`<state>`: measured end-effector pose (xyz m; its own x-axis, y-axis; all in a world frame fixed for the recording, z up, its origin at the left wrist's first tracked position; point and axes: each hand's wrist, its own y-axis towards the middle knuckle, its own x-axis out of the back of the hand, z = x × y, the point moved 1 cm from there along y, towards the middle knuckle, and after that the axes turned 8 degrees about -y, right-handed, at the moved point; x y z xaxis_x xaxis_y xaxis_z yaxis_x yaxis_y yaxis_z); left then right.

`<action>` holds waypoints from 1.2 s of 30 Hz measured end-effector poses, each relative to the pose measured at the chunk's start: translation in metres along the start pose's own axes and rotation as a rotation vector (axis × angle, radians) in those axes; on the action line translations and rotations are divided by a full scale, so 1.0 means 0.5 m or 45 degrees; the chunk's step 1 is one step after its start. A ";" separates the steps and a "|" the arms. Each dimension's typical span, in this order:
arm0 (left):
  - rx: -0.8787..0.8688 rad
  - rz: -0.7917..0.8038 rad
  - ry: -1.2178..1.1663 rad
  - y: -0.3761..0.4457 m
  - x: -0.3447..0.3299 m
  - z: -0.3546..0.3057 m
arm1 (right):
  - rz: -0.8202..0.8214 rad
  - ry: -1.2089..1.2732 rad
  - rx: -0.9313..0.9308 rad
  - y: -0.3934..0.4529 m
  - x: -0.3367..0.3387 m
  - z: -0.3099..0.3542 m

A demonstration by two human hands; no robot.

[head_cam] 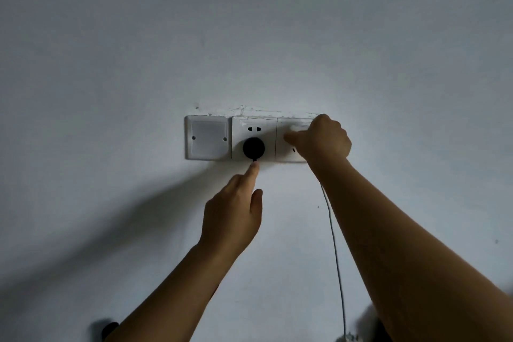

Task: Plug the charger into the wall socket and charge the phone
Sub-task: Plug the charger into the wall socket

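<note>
Three white plates sit in a row on the wall. My right hand [322, 139] is pressed against the rightmost wall socket [283, 153], shut on a white charger [298, 128] that is mostly hidden by my fingers. The charger's white cable [334, 244] hangs down from under that wrist. My left hand [236, 211] rests on the wall below the middle socket [241, 133], its index finger pointing up and touching the bottom of a round black plug [253, 147] that sits in it. No phone is in view.
A blank white cover plate [208, 137] is at the left of the row. Rough plaster runs along the top edge of the sockets. A dark object [108, 329] shows at the bottom left edge.
</note>
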<state>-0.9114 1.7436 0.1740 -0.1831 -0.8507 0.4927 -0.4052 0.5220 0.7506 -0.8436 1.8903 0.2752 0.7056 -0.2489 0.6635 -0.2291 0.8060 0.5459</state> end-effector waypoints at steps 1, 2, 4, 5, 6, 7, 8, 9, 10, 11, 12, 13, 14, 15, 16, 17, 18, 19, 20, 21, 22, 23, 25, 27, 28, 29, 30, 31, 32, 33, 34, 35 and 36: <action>0.009 0.006 -0.001 -0.001 0.000 -0.002 | 0.034 0.042 0.018 -0.004 0.000 -0.005; 0.012 0.008 -0.003 -0.002 0.000 -0.002 | 0.072 0.112 0.053 -0.009 -0.003 -0.012; 0.012 0.007 -0.003 -0.002 -0.001 -0.002 | 0.119 0.235 0.130 -0.021 -0.011 -0.027; 0.012 0.002 -0.003 -0.002 -0.001 -0.001 | 0.115 0.261 0.150 -0.026 -0.012 -0.030; 0.013 -0.003 -0.006 -0.001 -0.001 0.001 | 0.104 0.272 0.155 -0.029 -0.012 -0.030; 0.017 -0.007 -0.010 -0.002 -0.001 0.003 | 0.095 0.271 0.154 -0.030 -0.012 -0.027; 0.016 -0.012 -0.016 -0.002 -0.004 0.008 | 0.096 0.264 0.149 -0.024 -0.015 -0.022; 0.010 -0.019 -0.022 0.000 -0.005 0.013 | 0.108 0.253 0.150 -0.016 -0.015 -0.015; 0.004 -0.028 -0.028 -0.002 -0.003 0.014 | 0.136 0.242 0.144 -0.011 -0.012 -0.007; -0.003 -0.032 -0.030 -0.003 -0.001 0.014 | 0.168 0.236 0.137 -0.004 -0.008 -0.001; -0.012 -0.030 -0.030 -0.001 -0.001 0.012 | 0.185 0.246 0.129 0.004 -0.002 0.003; -0.016 -0.030 -0.029 0.000 0.000 0.009 | 0.199 0.259 0.115 0.012 0.003 0.005; -0.018 -0.034 -0.019 0.005 0.001 0.005 | 0.211 0.268 0.106 0.019 0.009 0.007; -0.016 -0.040 -0.004 0.008 0.002 0.000 | 0.223 0.275 0.111 0.022 0.015 0.008; -0.009 -0.040 0.016 0.003 0.004 -0.006 | 0.242 0.282 0.113 0.016 0.020 0.007; -0.011 -0.038 0.033 -0.006 0.010 -0.015 | 0.258 0.296 0.109 0.005 0.027 0.005; -0.026 -0.039 0.044 -0.017 0.017 -0.024 | 0.264 0.306 0.116 -0.008 0.033 0.001; -0.045 -0.042 0.043 -0.027 0.022 -0.029 | 0.261 0.302 0.138 -0.021 0.035 -0.006; -0.062 -0.044 0.038 -0.036 0.029 -0.036 | 0.238 0.284 0.166 -0.037 0.038 -0.013; -0.079 -0.047 0.038 -0.042 0.035 -0.041 | 0.198 0.266 0.179 -0.054 0.039 -0.020; -0.094 -0.046 0.042 -0.048 0.040 -0.048 | 0.158 0.271 0.162 -0.075 0.041 -0.030; -0.110 -0.046 0.047 -0.054 0.042 -0.053 | 0.146 0.314 0.119 -0.097 0.041 -0.041; -0.130 -0.022 0.038 -0.070 0.041 -0.062 | 0.226 0.440 0.022 -0.140 0.033 -0.062; -0.135 0.032 0.009 -0.095 0.037 -0.076 | 0.349 0.573 -0.080 -0.196 0.029 -0.095; -0.136 0.052 -0.011 -0.110 0.033 -0.082 | 0.375 0.624 -0.121 -0.225 0.031 -0.116; -0.144 0.062 -0.029 -0.123 0.029 -0.086 | 0.380 0.647 -0.145 -0.252 0.033 -0.136; -0.163 0.079 -0.048 -0.138 0.022 -0.093 | 0.372 0.638 -0.168 -0.283 0.037 -0.162; -0.189 0.101 -0.067 -0.154 0.014 -0.100 | 0.357 0.609 -0.185 -0.312 0.039 -0.189; -0.217 0.135 -0.092 -0.172 0.004 -0.108 | 0.340 0.565 -0.200 -0.343 0.041 -0.218; -0.242 0.176 -0.122 -0.192 -0.008 -0.119 | 0.327 0.520 -0.215 -0.374 0.043 -0.249; -0.266 0.214 -0.148 -0.209 -0.018 -0.128 | 0.320 0.489 -0.224 -0.402 0.045 -0.275; -0.288 0.261 -0.174 -0.231 -0.032 -0.141 | 0.308 0.463 -0.242 -0.431 0.050 -0.304; -0.304 0.314 -0.195 -0.253 -0.048 -0.155 | 0.293 0.441 -0.264 -0.459 0.057 -0.332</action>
<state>-0.7862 1.7027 0.1013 -0.3887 -0.6874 0.6136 -0.1152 0.6969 0.7078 -0.6593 1.7875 0.0840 0.8427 0.1150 0.5259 -0.2921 0.9183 0.2673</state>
